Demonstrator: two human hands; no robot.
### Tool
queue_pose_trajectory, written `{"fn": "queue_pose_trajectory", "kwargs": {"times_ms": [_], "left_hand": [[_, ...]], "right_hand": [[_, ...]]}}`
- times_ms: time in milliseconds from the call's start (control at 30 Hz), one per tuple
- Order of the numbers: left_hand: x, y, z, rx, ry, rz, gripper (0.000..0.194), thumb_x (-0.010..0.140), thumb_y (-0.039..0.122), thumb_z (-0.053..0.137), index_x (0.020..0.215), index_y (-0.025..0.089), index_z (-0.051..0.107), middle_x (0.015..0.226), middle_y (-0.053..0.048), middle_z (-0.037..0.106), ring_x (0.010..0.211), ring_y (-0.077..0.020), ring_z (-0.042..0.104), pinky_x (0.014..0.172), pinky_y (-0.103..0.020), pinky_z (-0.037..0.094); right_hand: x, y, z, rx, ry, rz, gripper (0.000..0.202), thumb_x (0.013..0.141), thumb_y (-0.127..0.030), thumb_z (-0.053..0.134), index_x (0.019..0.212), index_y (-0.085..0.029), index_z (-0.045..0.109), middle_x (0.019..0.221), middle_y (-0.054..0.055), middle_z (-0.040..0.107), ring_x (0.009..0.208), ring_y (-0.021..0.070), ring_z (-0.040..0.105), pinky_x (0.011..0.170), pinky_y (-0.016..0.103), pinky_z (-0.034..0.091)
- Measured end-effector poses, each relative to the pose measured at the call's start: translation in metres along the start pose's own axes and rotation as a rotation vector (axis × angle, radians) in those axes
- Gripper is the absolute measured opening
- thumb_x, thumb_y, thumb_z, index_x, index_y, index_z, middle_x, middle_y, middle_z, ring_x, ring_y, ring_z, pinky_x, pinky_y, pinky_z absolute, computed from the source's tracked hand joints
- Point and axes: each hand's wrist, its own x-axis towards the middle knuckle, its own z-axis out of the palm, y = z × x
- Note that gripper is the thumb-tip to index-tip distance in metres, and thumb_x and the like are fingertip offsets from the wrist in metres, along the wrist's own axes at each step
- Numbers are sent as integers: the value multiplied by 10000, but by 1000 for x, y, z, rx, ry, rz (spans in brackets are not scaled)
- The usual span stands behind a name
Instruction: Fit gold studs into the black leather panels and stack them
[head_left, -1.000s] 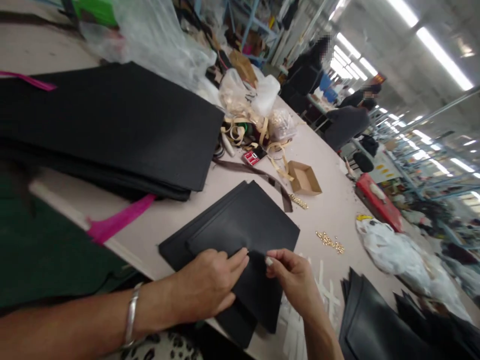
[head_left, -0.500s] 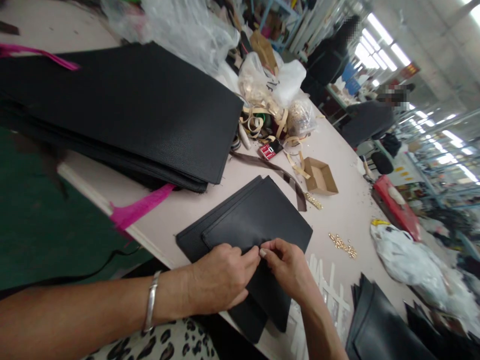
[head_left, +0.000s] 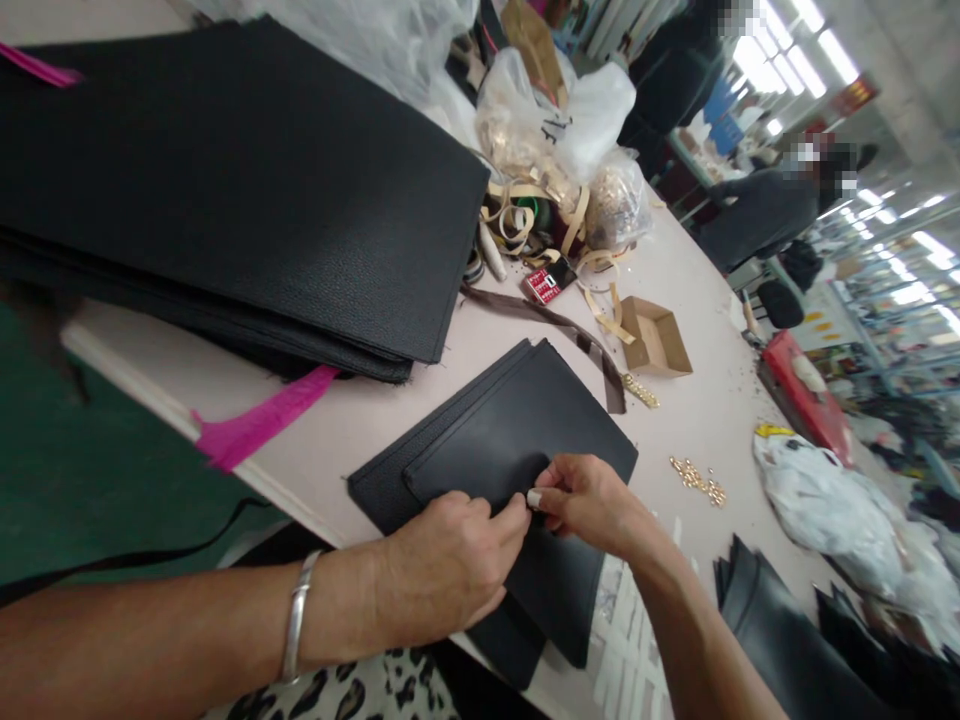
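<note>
A smooth black leather panel (head_left: 566, 400) lies at a slant on top of another black, grained leather piece (head_left: 390, 465) near the table's front edge. Over the panel's near side, my left hand (head_left: 457, 560) is closed, its fingers curled on the leather. My right hand (head_left: 585, 500) meets it with thumb and index finger pinched together. Both sets of fingertips almost touch at the panel's middle. Whatever sits between the right fingertips is too small and covered to make out.
A thick stack of black leather sheets (head_left: 247, 200) fills the left. Small gold metal pieces (head_left: 697, 482), an open cardboard box (head_left: 656, 338) and a gold chain strip (head_left: 640, 390) lie to the right. More black panels (head_left: 780, 620) stand lower right. Plastic bags (head_left: 555, 110) crowd the back.
The camera view has shifted slightly. My right hand has turned a little, its forearm lying flatter, while both hands stay pinched together over the panel.
</note>
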Motion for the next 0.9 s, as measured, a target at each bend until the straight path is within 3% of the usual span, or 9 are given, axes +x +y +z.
{"fn": "queue_pose_trajectory", "kwargs": {"times_ms": [200,300,367,433,500,567,667,767,900], "left_hand": [[3,-1,-3,-32,-39,-24,462,917,204,458,1357,79,527,1347,-140,614,755,-219,654,589,-377,513],[3,-1,-2,-49,-22,-21,434,908,141,450,1325,107,563,1279,-128,655,782,-228,681,629,-382,530],[1,-3,1,-54,32,-30,413,908,105,430,1282,137,600,1239,-118,674,795,-227,696,663,-380,536],[1,-7,8,-69,114,-26,400,921,105,410,1257,163,620,1224,-111,678,797,-218,704,673,-360,530],[1,-12,15,-92,181,-12,390,936,130,406,1257,184,622,1191,-94,683,775,-201,704,660,-328,516],[2,-15,19,-115,209,-1,386,946,162,407,1267,199,620,1137,-78,686,746,-189,698,636,-302,499],[2,-13,15,-173,174,1,404,940,176,404,1271,218,631,1054,-62,676,730,-183,685,640,-290,492],[1,-6,-3,-342,106,-85,369,925,289,503,1257,229,654,975,-46,655,789,-192,668,721,-302,493],[-1,1,-33,-869,15,-323,448,922,455,500,1286,234,638,863,-3,614,736,-153,572,707,-283,457]], "right_hand": [[11,-1,0,39,-4,33,80,723,-224,695,707,-192,624,503,-5,625,449,141,577,421,220,369],[7,2,0,56,79,49,180,683,-290,782,744,-193,644,547,-12,631,498,146,592,469,233,405],[-5,7,-3,18,215,17,279,663,-383,828,801,-194,676,649,8,669,606,171,633,551,257,449],[-22,18,-4,-77,439,-11,349,729,-462,787,931,-189,709,847,67,711,785,222,671,699,312,493],[-40,33,-3,-118,677,22,412,816,-466,707,1109,-176,696,1049,136,694,969,279,661,857,388,482],[-53,51,4,11,799,85,484,806,-421,711,1215,-167,664,1121,165,674,1054,314,637,937,441,452],[-55,72,16,294,761,71,517,727,-351,741,1209,-173,686,991,114,726,952,287,673,871,414,499],[-58,84,19,458,728,-1,463,710,-370,691,1126,-172,727,928,70,761,856,237,697,775,350,541],[-118,118,-16,556,791,11,507,623,-470,738,1028,-167,769,888,88,774,800,255,699,727,367,544]]}}
